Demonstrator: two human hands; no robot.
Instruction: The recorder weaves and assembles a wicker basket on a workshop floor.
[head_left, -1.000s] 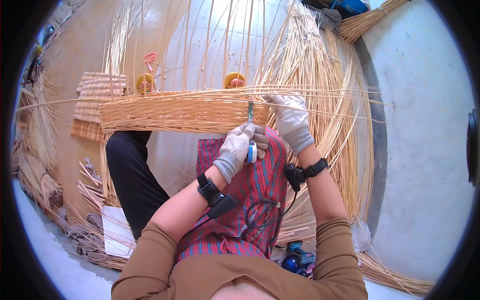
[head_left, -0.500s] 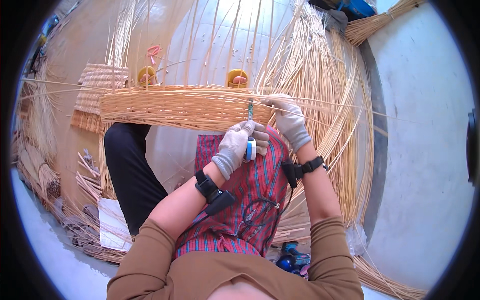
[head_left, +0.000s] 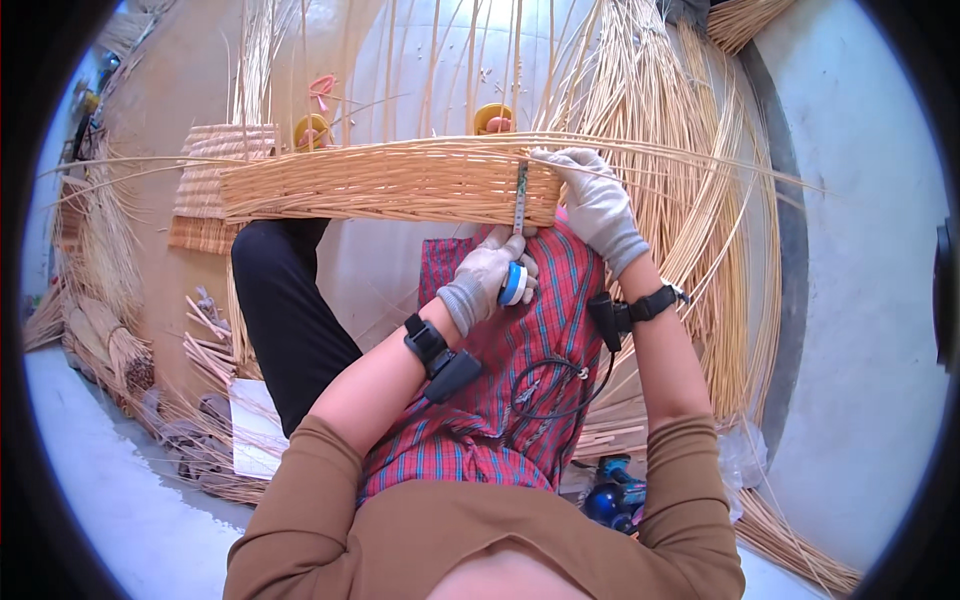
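A long woven wicker panel (head_left: 390,185) lies across in front of me, with upright stakes rising from its far edge. My left hand (head_left: 488,268), in a grey-white work glove, is closed around a blue and white tape measure (head_left: 513,284) just below the panel's near edge. The tape's blade (head_left: 520,196) runs up across the weave close to the right end. My right hand (head_left: 597,208), gloved too, has its fingers bent onto the panel's far right corner beside the blade's top. Its fingertips are partly hidden among long loose strands.
Long loose canes (head_left: 650,160) are spread over the floor at the right. Two yellow cups (head_left: 494,118) stand beyond the panel. At the left lie a woven piece (head_left: 225,165) and cane bundles (head_left: 110,345). A red plaid cloth (head_left: 530,350) covers my lap.
More of the tape's blade shows across the panel now. My right hand has settled at the panel's far corner. The whole view has shifted a little.
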